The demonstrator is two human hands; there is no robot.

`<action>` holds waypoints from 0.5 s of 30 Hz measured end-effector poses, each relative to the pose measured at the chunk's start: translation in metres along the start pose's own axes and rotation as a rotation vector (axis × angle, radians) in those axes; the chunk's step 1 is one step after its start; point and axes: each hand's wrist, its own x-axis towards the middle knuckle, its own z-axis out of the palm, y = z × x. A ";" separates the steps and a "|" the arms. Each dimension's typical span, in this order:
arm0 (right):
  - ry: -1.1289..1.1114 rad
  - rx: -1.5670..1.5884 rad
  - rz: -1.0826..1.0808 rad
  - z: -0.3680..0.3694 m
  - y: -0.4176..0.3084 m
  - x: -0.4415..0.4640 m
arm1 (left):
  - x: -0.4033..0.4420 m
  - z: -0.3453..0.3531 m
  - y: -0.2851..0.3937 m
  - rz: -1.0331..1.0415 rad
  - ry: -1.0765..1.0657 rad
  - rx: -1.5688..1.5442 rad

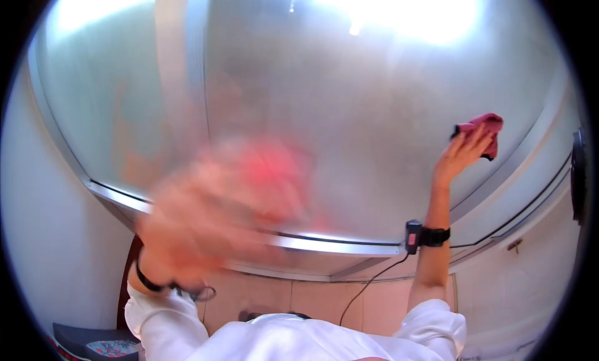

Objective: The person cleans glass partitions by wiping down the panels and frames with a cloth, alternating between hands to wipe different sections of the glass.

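Note:
My right hand (462, 154) is on the right part of a large frosted glass panel (368, 124). Its fingers lie over a dark pink cloth (490, 125) with a black edge, pressing it to the glass. Motion smears my left hand (206, 199), in front of the lower left of the panel. A pinkish-red blur (269, 164) shows at its finger end; whether that is a cloth in the hand cannot be made out. A black strap with a small box (413, 237) sits on my right wrist, and a dark band (148, 280) circles the left.
A metal rail (337, 245) runs along the glass's lower edge, with an upright frame (181, 62) at left. A thin cable (362, 289) hangs from the right wrist box. A dark patterned item (93, 342) lies lower left. At far right is a dark round object (579, 174).

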 end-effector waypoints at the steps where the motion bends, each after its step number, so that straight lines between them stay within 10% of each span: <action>1: -0.056 0.002 -0.050 0.000 -0.025 -0.006 | -0.004 0.011 0.019 -0.007 -0.201 -0.249; 4: -0.177 0.015 -0.160 0.006 -0.093 -0.020 | -0.027 0.039 0.041 0.046 -0.564 -0.703; 15: -0.476 0.450 -0.657 0.033 -0.291 -0.035 | -0.063 0.076 0.066 0.085 -0.598 -0.891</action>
